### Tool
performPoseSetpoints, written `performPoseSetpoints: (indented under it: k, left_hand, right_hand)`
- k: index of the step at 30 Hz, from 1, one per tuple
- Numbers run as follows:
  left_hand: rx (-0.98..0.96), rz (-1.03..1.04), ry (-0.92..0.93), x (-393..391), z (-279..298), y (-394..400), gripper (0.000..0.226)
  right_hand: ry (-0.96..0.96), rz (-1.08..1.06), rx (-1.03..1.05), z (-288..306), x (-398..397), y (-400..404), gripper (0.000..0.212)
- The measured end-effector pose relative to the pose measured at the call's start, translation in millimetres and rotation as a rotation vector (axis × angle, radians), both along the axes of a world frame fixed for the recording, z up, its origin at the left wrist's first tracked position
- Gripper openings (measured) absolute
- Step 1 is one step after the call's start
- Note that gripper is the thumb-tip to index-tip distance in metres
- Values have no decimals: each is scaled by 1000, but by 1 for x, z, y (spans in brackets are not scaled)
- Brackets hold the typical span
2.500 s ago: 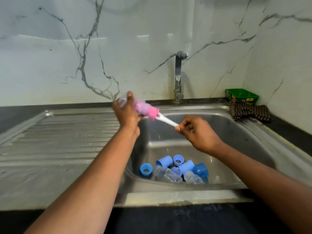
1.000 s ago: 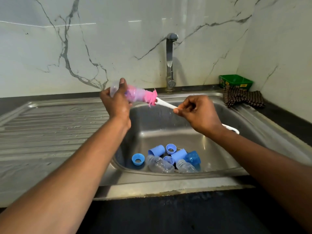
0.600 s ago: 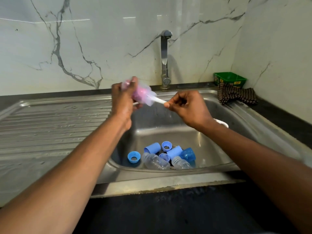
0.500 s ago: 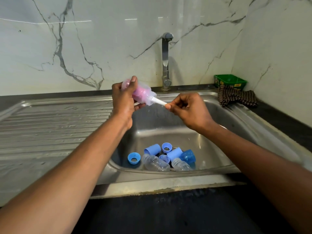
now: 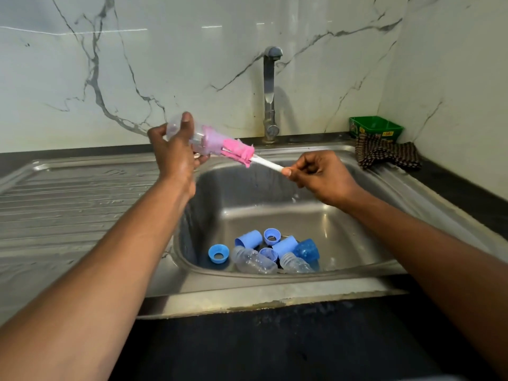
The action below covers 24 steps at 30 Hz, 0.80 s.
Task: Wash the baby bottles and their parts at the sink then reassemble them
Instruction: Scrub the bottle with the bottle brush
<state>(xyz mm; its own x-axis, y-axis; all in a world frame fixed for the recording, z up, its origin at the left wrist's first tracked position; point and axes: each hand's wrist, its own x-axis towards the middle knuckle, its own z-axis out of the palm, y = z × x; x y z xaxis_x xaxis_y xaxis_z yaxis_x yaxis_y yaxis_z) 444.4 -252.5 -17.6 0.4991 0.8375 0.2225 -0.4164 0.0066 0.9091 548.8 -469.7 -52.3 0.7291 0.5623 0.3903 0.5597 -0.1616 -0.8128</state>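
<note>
My left hand [image 5: 176, 155] grips a clear baby bottle [image 5: 204, 140] on its side above the sink's left rim, mouth pointing right. A pink sponge bottle brush [image 5: 238, 153] sticks halfway out of that mouth. My right hand [image 5: 320, 176] pinches the brush's white handle [image 5: 268, 162] over the basin. At the bottom of the steel sink [image 5: 275, 213] lie two more clear bottles [image 5: 254, 260], several pale blue caps [image 5: 248, 238], a blue screw ring [image 5: 218, 253] and a translucent dark blue cap [image 5: 306, 250].
A steel tap [image 5: 270, 92] stands behind the basin, no water running. The ribbed draining board [image 5: 77, 199] stretches to the left. A green box [image 5: 375, 127] and a checked cloth [image 5: 386, 154] sit at the back right corner on the dark counter.
My right hand has drawn the brush out to the right, so the pink sponge now shows outside the bottle's mouth; half a second ago it sat fully inside.
</note>
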Motion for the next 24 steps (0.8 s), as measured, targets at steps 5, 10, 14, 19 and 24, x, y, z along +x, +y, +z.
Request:
performPoseSetpoints:
  k: [5,10,14,19,24]
  left_hand:
    - [89,-230,30,7,-8,-14,35]
    - [71,-64,-23,3,-7,4,41]
    - [86,108,-29,-2,-11,31,48]
    - [102,138,190,3,-20,22,69]
    - [293,144,326,11,-25,-14,74]
  right_hand:
    - [-53,61,1,3,-13,19,11]
    - [-116,53,-106,1,10,2,9]
    - [-98,-54,-284,-7,28,-15,13]
    - [-8,-191,-302,-14,38,-18,21]
    - [153,-137,35,0,8,11,28]
